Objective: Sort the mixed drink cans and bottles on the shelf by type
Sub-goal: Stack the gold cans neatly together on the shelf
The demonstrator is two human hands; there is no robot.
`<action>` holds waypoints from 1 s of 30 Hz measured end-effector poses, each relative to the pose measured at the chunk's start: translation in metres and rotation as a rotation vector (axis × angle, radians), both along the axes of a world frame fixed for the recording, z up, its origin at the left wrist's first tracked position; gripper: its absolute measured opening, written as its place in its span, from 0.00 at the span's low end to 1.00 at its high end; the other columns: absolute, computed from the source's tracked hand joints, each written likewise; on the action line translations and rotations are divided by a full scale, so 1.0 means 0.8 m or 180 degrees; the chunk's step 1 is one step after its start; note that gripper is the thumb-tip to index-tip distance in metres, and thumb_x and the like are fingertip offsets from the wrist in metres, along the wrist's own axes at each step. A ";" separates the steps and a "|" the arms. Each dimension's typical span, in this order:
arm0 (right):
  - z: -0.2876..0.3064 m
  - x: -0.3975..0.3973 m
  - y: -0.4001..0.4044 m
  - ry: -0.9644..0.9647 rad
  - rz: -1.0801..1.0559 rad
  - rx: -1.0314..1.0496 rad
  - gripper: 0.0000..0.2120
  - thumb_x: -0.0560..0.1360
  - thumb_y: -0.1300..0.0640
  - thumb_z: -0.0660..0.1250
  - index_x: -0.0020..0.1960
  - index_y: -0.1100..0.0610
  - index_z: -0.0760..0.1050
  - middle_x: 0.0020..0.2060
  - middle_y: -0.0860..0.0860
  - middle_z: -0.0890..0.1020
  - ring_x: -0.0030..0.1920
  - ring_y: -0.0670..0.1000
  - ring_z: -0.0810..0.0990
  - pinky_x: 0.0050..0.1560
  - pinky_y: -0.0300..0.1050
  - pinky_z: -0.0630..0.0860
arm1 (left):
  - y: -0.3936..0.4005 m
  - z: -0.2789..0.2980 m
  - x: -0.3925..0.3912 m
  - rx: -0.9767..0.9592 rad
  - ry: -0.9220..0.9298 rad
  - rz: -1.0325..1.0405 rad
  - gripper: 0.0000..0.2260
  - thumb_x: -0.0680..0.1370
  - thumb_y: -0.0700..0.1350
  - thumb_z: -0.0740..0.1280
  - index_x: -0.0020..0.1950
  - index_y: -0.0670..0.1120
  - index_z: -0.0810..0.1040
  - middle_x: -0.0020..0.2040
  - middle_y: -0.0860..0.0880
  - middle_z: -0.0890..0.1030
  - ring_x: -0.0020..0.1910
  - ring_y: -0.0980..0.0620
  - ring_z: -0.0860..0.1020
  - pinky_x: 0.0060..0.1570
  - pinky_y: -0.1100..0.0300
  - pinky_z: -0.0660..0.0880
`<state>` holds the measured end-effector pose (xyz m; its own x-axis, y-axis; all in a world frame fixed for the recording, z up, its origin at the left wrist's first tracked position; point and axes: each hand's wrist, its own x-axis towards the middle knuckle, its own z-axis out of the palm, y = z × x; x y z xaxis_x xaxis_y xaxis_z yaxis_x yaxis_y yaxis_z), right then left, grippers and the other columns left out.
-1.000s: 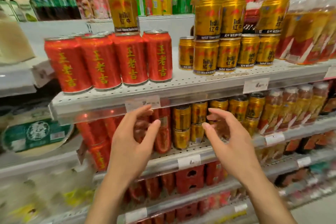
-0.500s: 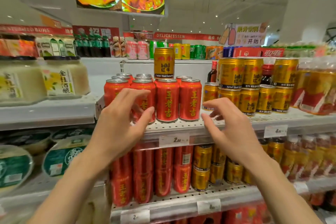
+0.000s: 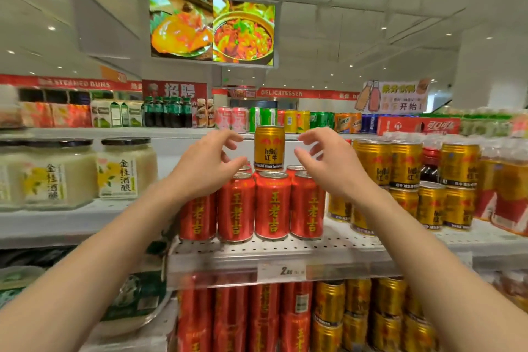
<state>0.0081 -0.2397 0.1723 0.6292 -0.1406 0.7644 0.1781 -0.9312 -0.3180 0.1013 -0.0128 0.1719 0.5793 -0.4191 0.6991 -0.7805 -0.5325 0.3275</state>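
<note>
A single gold Red Bull can (image 3: 269, 147) stands on top of a group of red herbal-tea cans (image 3: 273, 206) on the white perforated shelf (image 3: 285, 248). My left hand (image 3: 204, 166) hovers just left of the gold can, fingers spread and curled, holding nothing. My right hand (image 3: 328, 163) hovers just right of it, also with fingers apart and empty. Neither hand touches the can. To the right, stacked gold Red Bull cans (image 3: 405, 177) fill the same shelf, with a dark bottle (image 3: 430, 168) among them.
Large jars of pale rice wine (image 3: 125, 168) stand on the shelf at the left. Red and gold cans (image 3: 328, 314) fill the shelf below. Wrapped orange drink packs (image 3: 508, 191) sit at the far right. Mixed cans and bottles line a far shelf.
Both hands rose from the lower shelf level to either side of the gold can on the red cans. The view tilted upward, showing the ceiling and a food screen.
</note>
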 end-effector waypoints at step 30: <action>0.051 0.021 0.005 0.0238 0.1531 0.2086 0.18 0.78 0.51 0.72 0.65 0.54 0.73 0.55 0.55 0.84 0.52 0.51 0.87 0.48 0.44 0.85 | -0.042 0.038 -0.001 -0.0372 0.0947 -0.1004 0.30 0.77 0.52 0.74 0.78 0.57 0.67 0.63 0.51 0.78 0.57 0.54 0.82 0.56 0.53 0.81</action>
